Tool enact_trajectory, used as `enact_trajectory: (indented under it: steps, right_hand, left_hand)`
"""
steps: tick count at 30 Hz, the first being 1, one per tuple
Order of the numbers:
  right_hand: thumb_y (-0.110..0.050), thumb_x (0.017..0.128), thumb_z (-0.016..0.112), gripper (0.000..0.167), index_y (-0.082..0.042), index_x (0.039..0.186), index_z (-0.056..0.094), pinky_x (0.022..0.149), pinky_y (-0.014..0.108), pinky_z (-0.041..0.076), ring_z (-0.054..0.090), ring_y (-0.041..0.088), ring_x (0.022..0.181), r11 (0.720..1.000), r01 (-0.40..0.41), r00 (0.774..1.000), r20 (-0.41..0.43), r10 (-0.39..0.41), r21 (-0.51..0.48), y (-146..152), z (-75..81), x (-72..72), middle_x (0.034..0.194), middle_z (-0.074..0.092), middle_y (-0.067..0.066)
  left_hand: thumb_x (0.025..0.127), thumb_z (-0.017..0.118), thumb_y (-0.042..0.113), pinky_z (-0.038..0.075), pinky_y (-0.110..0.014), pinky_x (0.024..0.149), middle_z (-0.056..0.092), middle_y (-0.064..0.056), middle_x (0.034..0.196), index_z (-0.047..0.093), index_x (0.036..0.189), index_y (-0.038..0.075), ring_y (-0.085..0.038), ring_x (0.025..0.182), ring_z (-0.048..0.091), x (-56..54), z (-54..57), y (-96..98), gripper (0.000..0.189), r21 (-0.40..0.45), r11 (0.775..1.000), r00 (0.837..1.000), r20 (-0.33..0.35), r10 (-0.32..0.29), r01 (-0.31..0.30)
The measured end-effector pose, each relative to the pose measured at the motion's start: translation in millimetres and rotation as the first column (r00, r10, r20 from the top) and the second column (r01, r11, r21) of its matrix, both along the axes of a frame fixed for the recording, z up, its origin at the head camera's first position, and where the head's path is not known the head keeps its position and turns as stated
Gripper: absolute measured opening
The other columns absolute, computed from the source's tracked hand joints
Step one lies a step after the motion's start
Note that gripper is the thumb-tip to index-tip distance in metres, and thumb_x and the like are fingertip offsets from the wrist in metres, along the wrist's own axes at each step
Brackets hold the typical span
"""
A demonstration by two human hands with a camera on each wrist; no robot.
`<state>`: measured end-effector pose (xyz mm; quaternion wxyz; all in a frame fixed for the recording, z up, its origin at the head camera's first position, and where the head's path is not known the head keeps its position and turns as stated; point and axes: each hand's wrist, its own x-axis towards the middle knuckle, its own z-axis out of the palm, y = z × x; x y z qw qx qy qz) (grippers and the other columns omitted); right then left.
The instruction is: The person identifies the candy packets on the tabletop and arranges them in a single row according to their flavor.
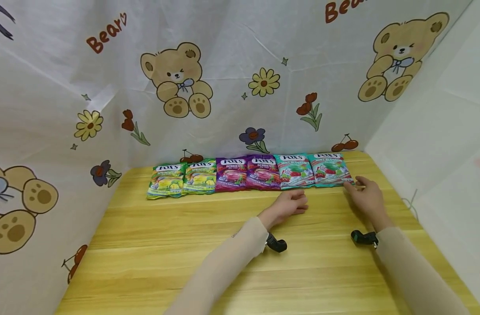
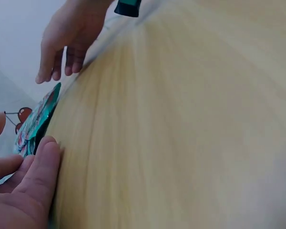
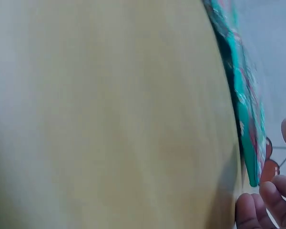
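Note:
Two teal Fox's Mint Blossom candy bags lie flat side by side at the right end of a row. Just in front of the left teal bag (image 1: 297,173) is my left hand (image 1: 284,208), fingers relaxed and slightly bent, with nothing held. My right hand (image 1: 367,200) is at the lower right corner of the rightmost teal bag (image 1: 330,170). Its thumb is close to that corner; whether it touches cannot be told. In the right wrist view, the fingertips (image 3: 274,198) are beside the end of the teal bag (image 3: 250,114), not around it.
Left of the teal bags lie two purple Berries bags (image 1: 231,175) and two yellow-green bags (image 1: 167,180), all in one row along the back of the wooden table (image 1: 177,249). A bear-print cloth (image 1: 224,96) hangs behind. A white wall (image 1: 453,144) stands at the right.

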<state>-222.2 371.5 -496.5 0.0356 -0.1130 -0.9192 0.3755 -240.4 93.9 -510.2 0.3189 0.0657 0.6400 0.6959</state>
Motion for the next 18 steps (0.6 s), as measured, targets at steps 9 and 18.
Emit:
enact_trajectory:
  steps: [9,18]
  right_hand:
    - [-0.043,0.105,0.056,0.071,0.011,0.149,0.043,0.097,0.062,0.050,0.057,0.050,0.118,0.992,-0.106,0.991,-0.075,0.112,0.072,-28,-2.3,18.5,0.135,0.055,0.034]
    - [-0.045,0.104,0.059,0.076,0.009,0.153,0.038,0.103,0.067,0.048,0.055,0.055,0.125,0.946,-0.291,0.956,-0.003,0.295,0.144,-49,8.1,32.0,0.143,0.051,0.035]
  left_hand:
    - [0.106,0.057,0.042,0.047,-0.036,0.115,0.050,0.006,0.158,0.044,0.158,0.015,-0.017,0.140,0.054,11.1,10.8,-40.7,0.060,-0.458,0.887,0.869,-0.412,-0.275,0.063]
    - [0.105,0.059,0.040,0.039,-0.042,0.123,0.042,-0.005,0.163,0.039,0.160,0.011,-0.024,0.148,0.045,25.3,16.5,-105.1,0.065,-0.642,0.767,0.722,-0.533,-0.442,-0.004]
